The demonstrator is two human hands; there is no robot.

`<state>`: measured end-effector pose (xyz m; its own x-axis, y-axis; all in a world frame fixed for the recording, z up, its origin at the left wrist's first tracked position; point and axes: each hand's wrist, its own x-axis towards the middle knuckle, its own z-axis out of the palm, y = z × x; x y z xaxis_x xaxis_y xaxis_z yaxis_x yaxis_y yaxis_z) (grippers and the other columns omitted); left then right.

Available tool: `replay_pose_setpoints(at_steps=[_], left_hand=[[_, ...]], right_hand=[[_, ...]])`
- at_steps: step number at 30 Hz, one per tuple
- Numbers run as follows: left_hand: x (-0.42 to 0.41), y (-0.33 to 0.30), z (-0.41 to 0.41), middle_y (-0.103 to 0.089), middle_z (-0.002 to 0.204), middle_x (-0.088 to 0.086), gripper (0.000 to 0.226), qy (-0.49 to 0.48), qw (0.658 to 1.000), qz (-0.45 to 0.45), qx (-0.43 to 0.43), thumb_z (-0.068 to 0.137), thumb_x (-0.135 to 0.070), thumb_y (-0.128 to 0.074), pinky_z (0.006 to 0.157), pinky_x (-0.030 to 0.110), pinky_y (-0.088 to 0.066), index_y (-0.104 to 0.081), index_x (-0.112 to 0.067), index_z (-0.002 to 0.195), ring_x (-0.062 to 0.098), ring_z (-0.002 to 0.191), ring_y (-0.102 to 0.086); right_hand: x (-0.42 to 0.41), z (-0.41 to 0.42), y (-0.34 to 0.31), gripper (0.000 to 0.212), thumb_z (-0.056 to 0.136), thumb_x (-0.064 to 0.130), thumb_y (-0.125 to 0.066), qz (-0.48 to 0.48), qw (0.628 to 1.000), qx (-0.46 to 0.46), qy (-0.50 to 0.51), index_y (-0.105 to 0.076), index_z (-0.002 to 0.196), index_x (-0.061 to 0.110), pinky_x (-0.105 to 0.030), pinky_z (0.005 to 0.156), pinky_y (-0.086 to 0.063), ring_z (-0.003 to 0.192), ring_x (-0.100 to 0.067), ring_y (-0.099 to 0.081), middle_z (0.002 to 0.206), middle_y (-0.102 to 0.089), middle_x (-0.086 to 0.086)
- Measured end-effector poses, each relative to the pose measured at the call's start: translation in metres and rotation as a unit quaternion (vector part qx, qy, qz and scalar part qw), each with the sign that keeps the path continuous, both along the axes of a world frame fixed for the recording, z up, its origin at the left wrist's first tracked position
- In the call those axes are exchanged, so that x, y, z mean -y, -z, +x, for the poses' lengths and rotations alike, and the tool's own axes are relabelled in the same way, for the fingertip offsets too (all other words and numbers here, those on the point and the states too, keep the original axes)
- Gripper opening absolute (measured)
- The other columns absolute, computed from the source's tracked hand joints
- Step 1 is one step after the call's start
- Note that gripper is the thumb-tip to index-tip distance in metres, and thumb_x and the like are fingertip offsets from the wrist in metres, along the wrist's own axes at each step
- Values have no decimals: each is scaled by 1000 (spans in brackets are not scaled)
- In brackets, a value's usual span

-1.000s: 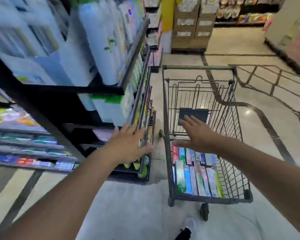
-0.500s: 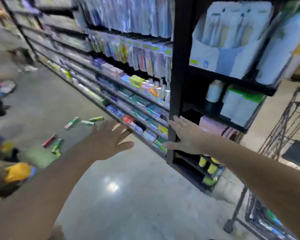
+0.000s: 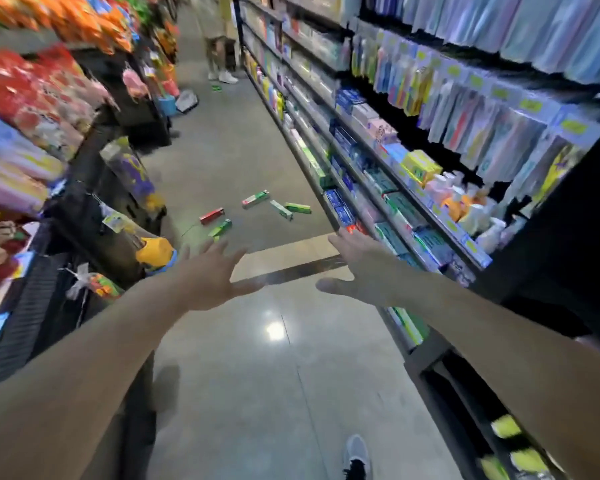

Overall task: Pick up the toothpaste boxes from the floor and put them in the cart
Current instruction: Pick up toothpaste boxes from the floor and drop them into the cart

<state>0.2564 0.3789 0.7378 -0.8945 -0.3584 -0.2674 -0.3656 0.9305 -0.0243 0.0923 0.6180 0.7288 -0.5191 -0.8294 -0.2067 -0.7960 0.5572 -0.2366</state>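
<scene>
Both hands point(image 3: 208, 275) spread, empty; roughly five toothpaste boxes point(image 3: 255, 199) ahead.

Shop aisle, supermarket sort. Long dark shelving point(image 3: 378, 140) running down right side, carrying boxed toothpaste, bottles, hanging toothbrush packs under yellow price tags point(image 3: 530, 105). Opposite racks point(image 3: 94, 140) holding bright snack bags point(image 3: 32, 84). Polished grey floor point(image 3: 257, 358) reflecting ceiling light. Another shopper point(image 3: 219, 39) standing at far end of aisle. Few toothpaste boxes point(image 3: 255, 199) lying loose on floor mid-aisle.
</scene>
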Motion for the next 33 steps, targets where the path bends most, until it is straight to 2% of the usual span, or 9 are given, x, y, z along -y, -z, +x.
replay_pose_setpoints(at_steps=[2,4,7,9,13,18,25,29,33], left_hand=[[13,-2,-18,-16,162,5,150,-18,1000,-16,-2,27,-102,21,116,56,-15,-19,-33,154,27,149,-13],[27,-9,-40,-18,161,5,144,-43,999,-17,15,33,-103,15,116,56,-17,-19,-33,154,27,148,-16],[41,-6,-70,-14,163,4,106,-80,997,-12,3,68,-93,-18,117,59,-14,-17,-33,155,26,150,-12],[47,-5,-87,-11,164,5,93,-86,996,-1,7,79,-84,-28,117,59,-12,-16,-32,155,27,150,-10],[74,2,-106,-10,164,6,115,-95,995,2,22,60,-96,-5,116,59,-15,-14,-33,156,28,150,-11],[138,14,-132,-9,164,2,89,-136,990,23,24,82,-81,-32,116,60,-11,-13,-34,155,27,150,-9],[267,34,-184,-8,163,7,122,-123,992,19,31,52,-97,4,117,58,-12,-9,-35,155,29,150,-6],[349,29,-213,-10,162,5,95,-115,993,15,33,77,-86,-21,118,58,-11,-7,-35,156,27,150,-6],[418,21,-238,-10,163,6,113,-128,991,12,32,59,-91,-4,117,57,-13,-8,-33,156,26,150,-6]], right_hand=[[11,-20,-9,114,70,94,-23,11,1000,-7,0,-10,157,21,-45,121,-14,151,-22,-7,165,-6,-4],[31,-45,-19,113,71,92,-27,12,1000,9,-9,-6,158,22,-44,122,-9,152,-21,-1,165,0,-3],[56,-82,-19,129,55,100,-15,23,998,22,-44,-3,158,23,-43,123,-7,152,-20,3,165,4,-1],[75,-103,-17,117,67,92,-27,28,998,30,-57,-2,158,23,-43,123,-6,152,-20,4,165,4,-1],[120,-137,-10,105,79,83,-39,39,995,25,-91,-1,158,25,-43,122,-5,152,-20,5,165,5,-1],[194,-175,4,103,80,82,-39,36,992,33,-115,0,158,25,-44,123,-5,152,-20,6,165,6,-1],[325,-231,10,106,79,82,-41,46,992,32,-113,4,157,27,-42,123,-7,152,-19,4,165,5,-1],[399,-260,-5,97,88,74,-41,43,995,9,-93,1,157,22,-38,120,-8,152,-20,0,166,0,-3],[462,-289,0,96,88,73,-41,46,996,10,-72,-2,158,20,-39,121,-9,152,-21,-1,165,-1,-6]])
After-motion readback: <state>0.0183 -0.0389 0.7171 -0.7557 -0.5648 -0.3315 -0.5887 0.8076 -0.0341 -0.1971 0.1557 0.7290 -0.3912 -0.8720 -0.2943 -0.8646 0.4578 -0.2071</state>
